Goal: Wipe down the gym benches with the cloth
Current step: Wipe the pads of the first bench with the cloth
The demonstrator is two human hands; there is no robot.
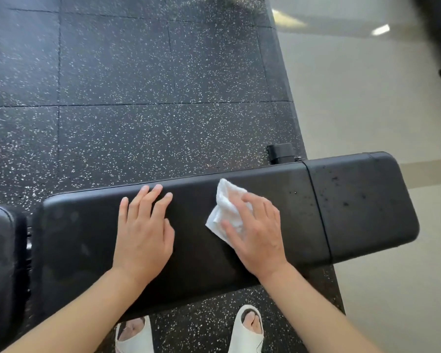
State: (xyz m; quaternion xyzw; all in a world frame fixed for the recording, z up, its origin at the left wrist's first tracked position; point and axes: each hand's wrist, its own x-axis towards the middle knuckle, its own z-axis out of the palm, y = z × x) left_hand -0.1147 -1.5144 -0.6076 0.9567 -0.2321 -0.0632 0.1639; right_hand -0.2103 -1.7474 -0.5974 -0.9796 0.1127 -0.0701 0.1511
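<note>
The right hand [255, 233] pressed a white cloth [227, 210] flat near the bench's [87, 238] far edge, fingers spread over it. The left hand [144, 230] lay released, flat beside it.

No text, label, brand, number or sign can be read anywhere in the view. The black padding of the desk [239, 250] under the left hand [144, 234] and the right hand [256, 236] is seen to be unmarked. Nothing is printed on the white cloth [225, 207] beneath the right hand.
</note>
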